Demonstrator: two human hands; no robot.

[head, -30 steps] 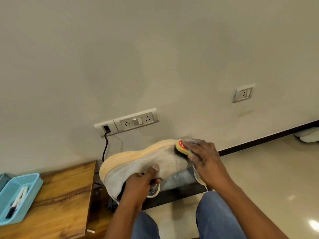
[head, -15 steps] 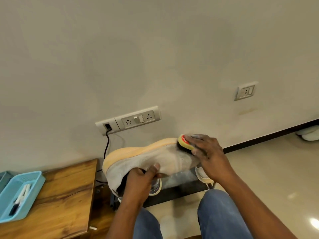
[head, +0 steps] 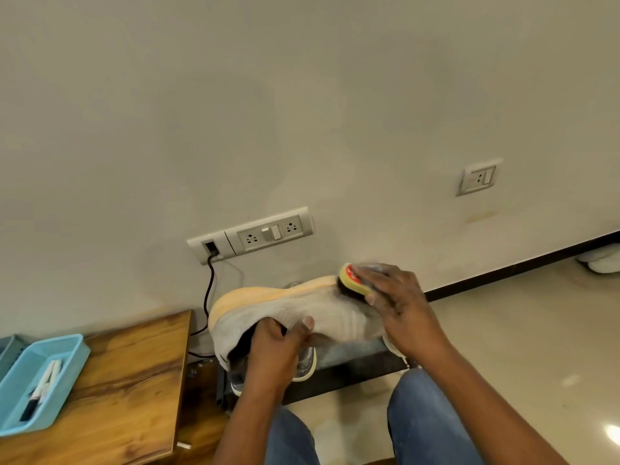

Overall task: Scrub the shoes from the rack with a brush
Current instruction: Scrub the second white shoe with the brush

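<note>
The shoe (head: pixel 302 313) is held in the air above the low black rack (head: pixel 349 364), turned on its side with the orange sole toward the wall; the left hand (head: pixel 271 354) holds it at the collar, thumb outside on the grey fabric and fingers curled into the opening, so this grip is pinching the shoe's edge. The right hand (head: pixel 399 307) is curled round the yellow brush (head: pixel 354 280), whose dark bristles lie against the toe end, just below the sole line.

To do this step well, I think the left hand should brace firmly, because the soft upper gives way under pressure; short strokes along the seam between fabric and sole would lift the dirt better than long ones. The toe is blurred, so I cannot say how clean it is. Another shoe (head: pixel 307 364) waits on the rack below; the wooden surface (head: pixel 134 380) at the left carries a blue tray (head: pixel 40 374).
</note>
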